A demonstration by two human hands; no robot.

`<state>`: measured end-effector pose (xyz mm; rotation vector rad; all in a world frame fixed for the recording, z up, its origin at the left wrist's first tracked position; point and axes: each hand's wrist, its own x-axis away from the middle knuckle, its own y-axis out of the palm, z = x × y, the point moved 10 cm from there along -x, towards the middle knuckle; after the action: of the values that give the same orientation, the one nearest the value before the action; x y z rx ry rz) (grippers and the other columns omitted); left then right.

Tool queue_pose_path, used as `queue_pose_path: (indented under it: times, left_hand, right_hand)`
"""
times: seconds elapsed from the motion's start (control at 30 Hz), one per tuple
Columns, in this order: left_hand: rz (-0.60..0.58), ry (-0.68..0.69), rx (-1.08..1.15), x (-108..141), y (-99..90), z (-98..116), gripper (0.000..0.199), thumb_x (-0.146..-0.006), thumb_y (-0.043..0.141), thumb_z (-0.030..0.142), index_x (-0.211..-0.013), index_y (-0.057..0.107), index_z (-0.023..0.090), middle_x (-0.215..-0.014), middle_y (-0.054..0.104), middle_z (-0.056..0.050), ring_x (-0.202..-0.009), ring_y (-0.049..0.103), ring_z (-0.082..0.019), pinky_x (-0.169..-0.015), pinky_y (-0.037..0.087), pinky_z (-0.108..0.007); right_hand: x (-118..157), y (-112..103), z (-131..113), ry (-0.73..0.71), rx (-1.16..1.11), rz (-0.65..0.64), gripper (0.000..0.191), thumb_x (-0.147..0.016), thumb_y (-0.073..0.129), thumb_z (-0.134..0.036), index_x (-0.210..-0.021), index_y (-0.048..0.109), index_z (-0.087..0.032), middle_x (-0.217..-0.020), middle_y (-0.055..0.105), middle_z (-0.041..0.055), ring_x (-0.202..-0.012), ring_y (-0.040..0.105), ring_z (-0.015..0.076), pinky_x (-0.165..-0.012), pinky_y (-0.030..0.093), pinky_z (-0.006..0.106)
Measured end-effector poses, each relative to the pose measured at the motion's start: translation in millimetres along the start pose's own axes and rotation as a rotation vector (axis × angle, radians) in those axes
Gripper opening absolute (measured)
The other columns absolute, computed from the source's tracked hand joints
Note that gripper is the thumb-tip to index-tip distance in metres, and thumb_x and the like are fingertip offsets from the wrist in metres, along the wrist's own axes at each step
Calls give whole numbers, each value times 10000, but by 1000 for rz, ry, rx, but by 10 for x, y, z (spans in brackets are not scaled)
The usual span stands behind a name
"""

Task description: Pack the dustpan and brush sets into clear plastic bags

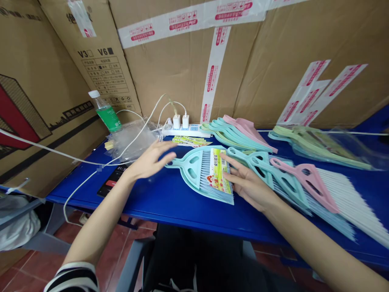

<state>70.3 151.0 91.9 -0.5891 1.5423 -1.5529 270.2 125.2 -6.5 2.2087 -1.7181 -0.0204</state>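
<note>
Striped sleeve [73, 278] foremost, left hand [152, 160] gapes and right hand [251, 184], grip unclear, touches card [218, 170] near brushes [317, 182].

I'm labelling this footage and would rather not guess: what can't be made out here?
In the head view:
1. Floor of the blue dustpan: hidden by the brush.
2. Finest print on the label card: too small.
3. Part of the card's right side: behind the right hand.
4. The phone's right side: behind the left forearm.
5. Some tips of the white bristles: cut off by the right edge.
</note>
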Motion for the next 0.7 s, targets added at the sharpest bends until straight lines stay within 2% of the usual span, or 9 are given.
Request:
queue_pose_path:
  times: [0.07,0.17,0.23,0.3,0.37,0.47,0.57,0.7]
  left_hand:
    - [96,-278,-238,-31,-100,-319,450,-981,342,248,-1388,495,134,-1388,596,-135,-1317,529,-244,-1181,293,-499]
    - [95,-432,-355,-23,-33,-511,494,-915,370,125,-1378,483,-4,-1384,556,-265,-1347,493,-331,-1148,321,-534]
    - [69,-464,-383,4,30,-549,515,-876,346,48,-1361,494,-42,-1299,609,-296,-1293,549,-334,-1129,348,-512]
    - [47,-485,-413,38,47,-555,544,-842,328,-4,-1354,511,-35,-1153,692,-279,-1172,645,-311,-1113,370,-480]
    - [29,-493,-434,57,30,-537,551,-815,340,-23,-1318,562,2,-1012,744,-237,-1036,711,-288,-1090,393,-453]
    - [8,-484,-450,65,-12,-489,481,-798,367,-19,-1133,697,84,-894,764,-186,-928,737,-277,-1041,432,-426]
    - [11,-464,-451,101,-59,-421,432,-814,376,1,-997,744,135,-876,764,-169,-927,731,-289,-951,484,-405]
    - [25,-411,-420,244,-81,-273,430,-842,415,35,-1050,747,212,-964,766,-125,-979,714,-278,-878,515,-369]
  right_hand:
    - [4,-10,2,7,12,6,786,-800,724,-267,-1508,385,-310,-1258,697,61,-1118,670,257,-909,584,415]
    - [19,6,-11,4,38,-18,741,-814,716,-288,-1491,416,-304,-1281,684,67,-1138,661,263,-935,574,431]
    - [31,7,-6,14,49,-23,719,-813,717,-300,-1476,439,-301,-1301,672,65,-1143,658,263,-935,575,426]
    - [39,0,3,29,58,-18,726,-801,727,-309,-1470,446,-293,-1317,662,68,-1140,659,266,-920,583,420]
    - [45,-1,-3,32,73,-19,743,-792,735,-322,-1473,440,-291,-1324,657,71,-1139,659,271,-907,588,421]
    - [53,9,-34,25,105,-32,769,-785,743,-349,-1484,425,-297,-1346,642,77,-1153,650,281,-903,588,431]
    - [79,-6,-55,24,133,-25,811,-764,761,-371,-1492,415,-290,-1366,626,88,-1166,640,291,-911,581,439]
    - [200,-20,-23,31,159,-29,824,-732,789,-428,-1472,452,-290,-1373,620,100,-1159,644,299,-943,560,455]
